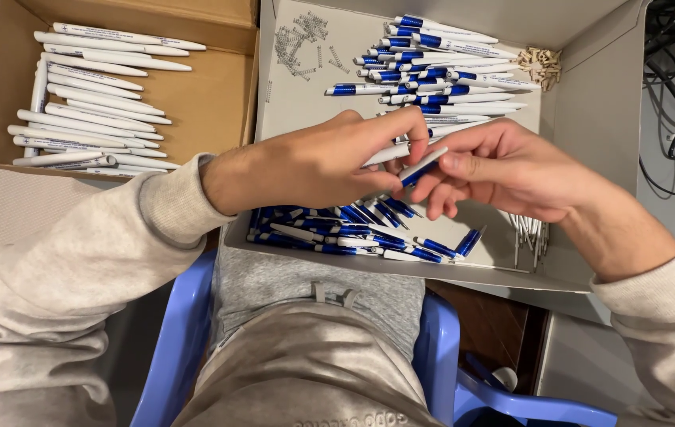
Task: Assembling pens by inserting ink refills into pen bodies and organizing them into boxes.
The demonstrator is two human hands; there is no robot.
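Pen barrel (385, 153), white, is pinched by left hand (321, 166); right hand (503, 170) grips a blue-and-white pen part (420, 168) touching it. Loose pen parts (353, 229) fill the grey box (590, 119) below, partly hidden by both hands.

A grey box (590, 103) is sitting on the person's lap, carrying blue-white pens (432, 63) at 12 o'clock, blue parts (337, 229) at 6, springs (302, 39) at 11. A brown box (211, 103) is lying at 9, holding white pens (92, 95).

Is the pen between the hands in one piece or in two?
Two: the left hand holds a white barrel, the right hand a blue-tipped part.
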